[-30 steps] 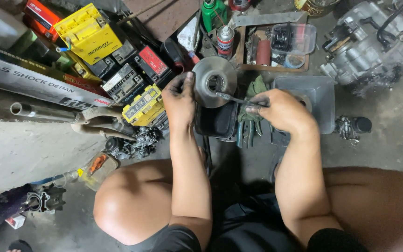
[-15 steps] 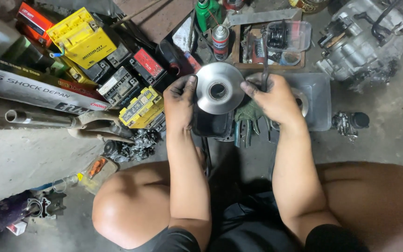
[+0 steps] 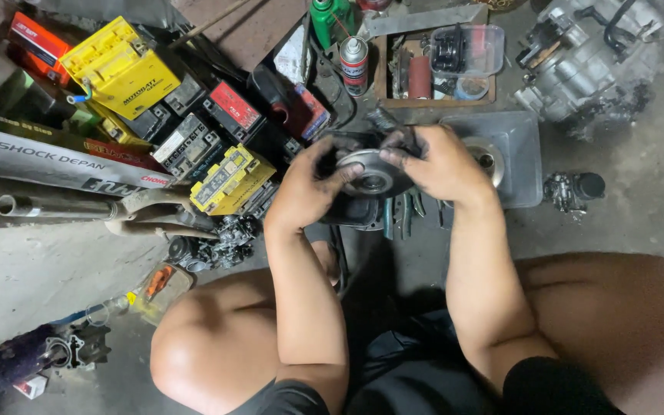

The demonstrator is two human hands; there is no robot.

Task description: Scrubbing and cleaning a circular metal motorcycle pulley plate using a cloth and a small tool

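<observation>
Since half a second ago I had tipped the round grey metal pulley disc (image 3: pixel 374 175) from facing me to lying nearly flat, and lowered it toward the dark housing (image 3: pixel 351 209) beneath. My left hand (image 3: pixel 307 187) was closed on the disc's near-left rim, thumb on top; my right hand (image 3: pixel 441 163) gripped its far-right edge, greasy fingers curled over. To do this well, I judged, both grips should stay on the rim, clear of the centre hub, and the disc should be kept level so it would not bind or slip from oily fingers. Just right of my right hand sat a shallow grey plastic tray (image 3: pixel 522 146) holding another round part. Green-handled pliers (image 3: pixel 401 215) lay under the housing on the stained concrete floor (image 3: pixel 639 177). Farther left were a yellow battery (image 3: pixel 121 68) and other batteries; an engine block (image 3: pixel 585 61) stood at upper right.
</observation>
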